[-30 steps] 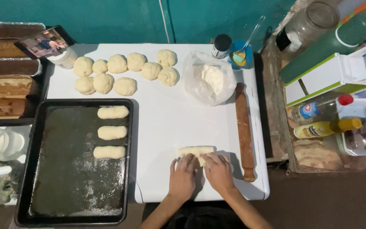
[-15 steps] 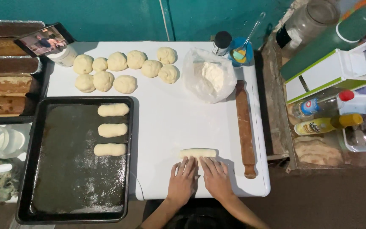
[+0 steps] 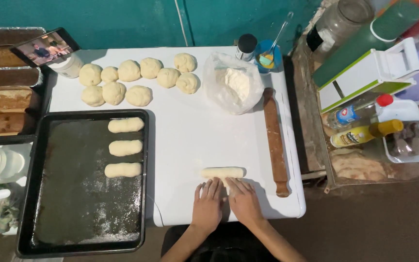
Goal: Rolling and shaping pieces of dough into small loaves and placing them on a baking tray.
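Dough log [image 3: 222, 172] lies low and centre-right in the head view on a white table [image 3: 195, 140], just above two flat hands. Left hand [image 3: 207, 206] and right hand [image 3: 244, 203] rest palm-down side by side, fingers spread open and gripping nothing, their fingertips at the log's near edge. Rolling it well looks to call for light, even pressure from both palms so the ends stay matched. A wooden rolling pin [image 3: 273, 140] lies close on the right, limiting sideways room. Centre-left, three shaped logs [image 3: 123, 147] sit on a dark baking tray [image 3: 73, 228]. Dough balls [image 3: 139, 80] line the upper middle, beside a flour bag [image 3: 233, 87].
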